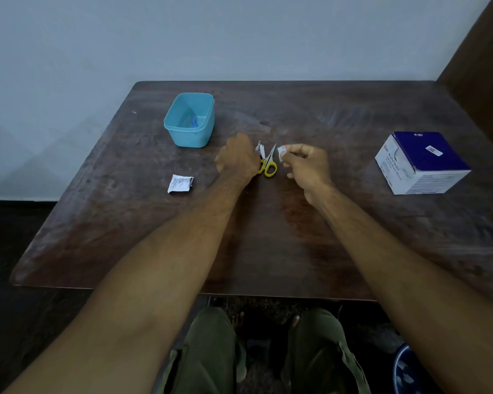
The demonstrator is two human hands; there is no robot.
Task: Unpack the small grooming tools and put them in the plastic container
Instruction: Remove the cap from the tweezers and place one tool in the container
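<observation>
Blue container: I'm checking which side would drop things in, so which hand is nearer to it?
Left. The left hand lies just right of and in front of the blue container, beside the yellow scissors. The right hand sits beyond the scissors, pinching a small white packet.

Teal container [190, 120], yellow-handled scissors [269, 164], blue-and-white box [421, 162], dark brown table [339, 115]

Both hands meet over yellow scissors [268, 164] beside a teal container [190, 120]; the right hand [308, 166] pinches a white scrap [281, 151].
</observation>
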